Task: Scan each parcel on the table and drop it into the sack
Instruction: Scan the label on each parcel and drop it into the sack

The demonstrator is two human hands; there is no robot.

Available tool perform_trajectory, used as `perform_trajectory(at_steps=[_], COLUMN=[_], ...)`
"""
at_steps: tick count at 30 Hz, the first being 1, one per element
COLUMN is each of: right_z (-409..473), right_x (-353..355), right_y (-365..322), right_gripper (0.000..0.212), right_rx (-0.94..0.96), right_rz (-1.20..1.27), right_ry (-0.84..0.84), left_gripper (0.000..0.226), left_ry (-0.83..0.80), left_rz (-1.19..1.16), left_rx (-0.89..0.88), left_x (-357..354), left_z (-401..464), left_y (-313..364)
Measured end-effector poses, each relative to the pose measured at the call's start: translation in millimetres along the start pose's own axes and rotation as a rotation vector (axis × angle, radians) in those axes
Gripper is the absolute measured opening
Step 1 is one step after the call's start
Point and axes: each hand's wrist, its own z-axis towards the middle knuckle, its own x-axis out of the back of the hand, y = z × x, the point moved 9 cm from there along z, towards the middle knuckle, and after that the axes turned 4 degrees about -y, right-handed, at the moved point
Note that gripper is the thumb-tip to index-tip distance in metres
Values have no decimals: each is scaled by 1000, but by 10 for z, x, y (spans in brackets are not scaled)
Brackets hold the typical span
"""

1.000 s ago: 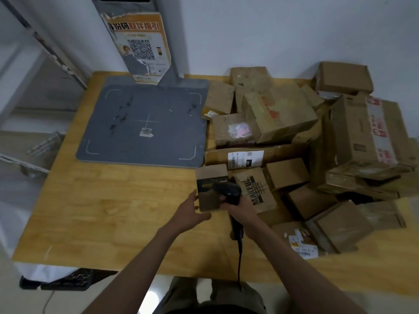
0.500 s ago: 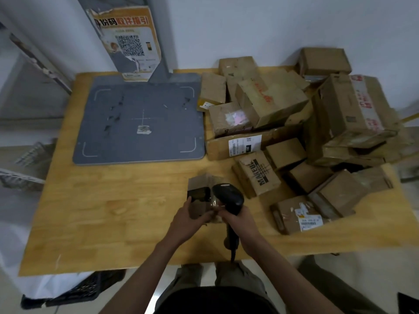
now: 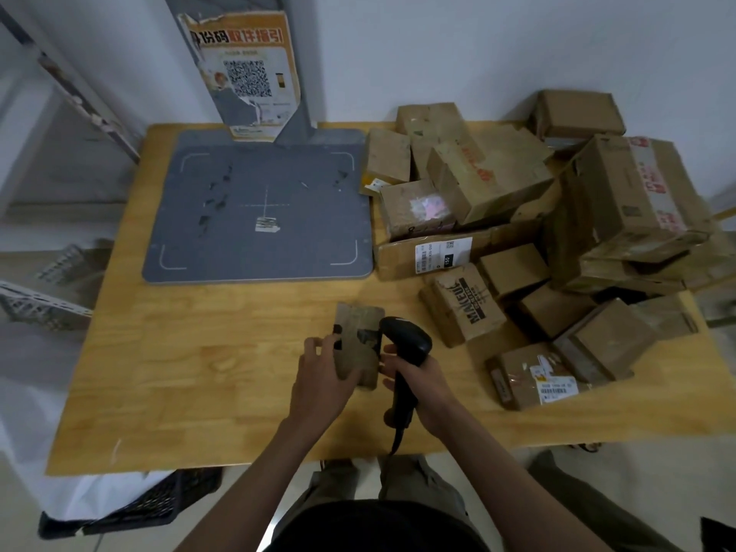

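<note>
Since a moment ago I have tipped the small parcel (image 3: 359, 344) up off the bench (image 3: 199, 352) and drawn it nearer. My left hand (image 3: 324, 378) wraps it, fingers (image 3: 332, 339) curled round its left edge. My right hand (image 3: 420, 382) grips the black scanner (image 3: 406, 344) by its handle, head just beside the parcel's right face. The heap of parcels (image 3: 517, 233) crowds the right side, the MAKEUP box (image 3: 466, 304) nearest. The grey scanning pad (image 3: 263, 217) lies beyond.
</note>
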Motion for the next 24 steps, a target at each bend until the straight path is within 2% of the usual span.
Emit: perform_trajectory(at_steps=[3, 7, 14, 19, 24], right_z=[9, 9, -56, -87, -143], right_x=[-181, -325, 19, 241, 201], right_y=[-9, -48, -168, -171, -143], right_gripper=[21, 29, 20, 22, 26], right_rx=[6, 8, 65, 99, 89], right_rz=[47, 17, -170, -336, -304], right_ry=[-70, -190, -75, -38, -92], left_gripper=[90, 93, 104, 114, 102], left_ry=[-29, -68, -167, -189, -172], left_rz=[41, 14, -80, -133, -153], left_rx=[68, 123, 177, 208, 206], left_x=[-13, 71, 144, 199, 239], left_z=[-17, 17, 140, 182, 150], left_y=[-41, -188, -458, -614, -611])
